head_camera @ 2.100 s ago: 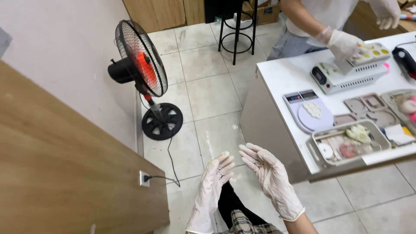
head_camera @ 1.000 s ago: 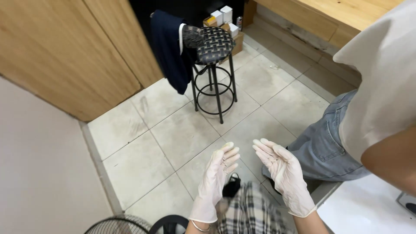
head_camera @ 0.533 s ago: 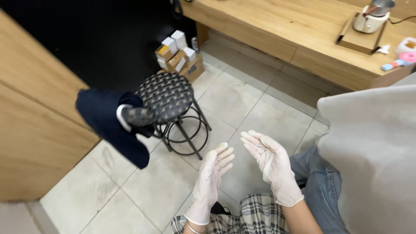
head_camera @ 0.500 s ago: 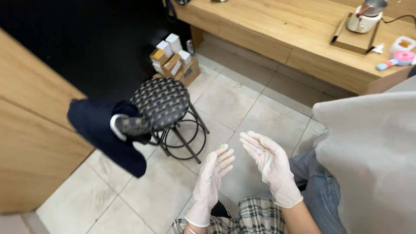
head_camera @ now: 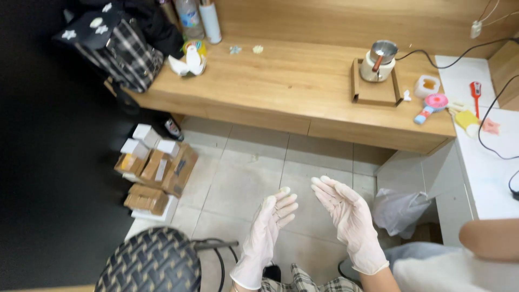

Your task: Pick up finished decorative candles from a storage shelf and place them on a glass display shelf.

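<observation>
Both of my hands wear thin white gloves and are held up in front of me over the tiled floor. My left hand (head_camera: 266, 235) is edge-on, fingers straight and slightly apart, holding nothing. My right hand (head_camera: 348, 216) has its palm turned toward the left hand, fingers spread, also empty. The two hands are close but apart. Nothing lies within their reach; the nearest thing is a round stool with a woven black seat (head_camera: 150, 263) at the lower left.
A long wooden bench (head_camera: 292, 92) carries a small pot on a wooden tray (head_camera: 377, 70), bottles and a plaid bag (head_camera: 125, 48). Cardboard boxes (head_camera: 157, 173) are stacked on the floor. A white counter (head_camera: 486, 162) and another person's arm (head_camera: 489, 238) are on the right.
My view has swung from the fan and white counter, past the stool with a dark jacket, to the wooden bench. My gloved hands stay raised and open.
</observation>
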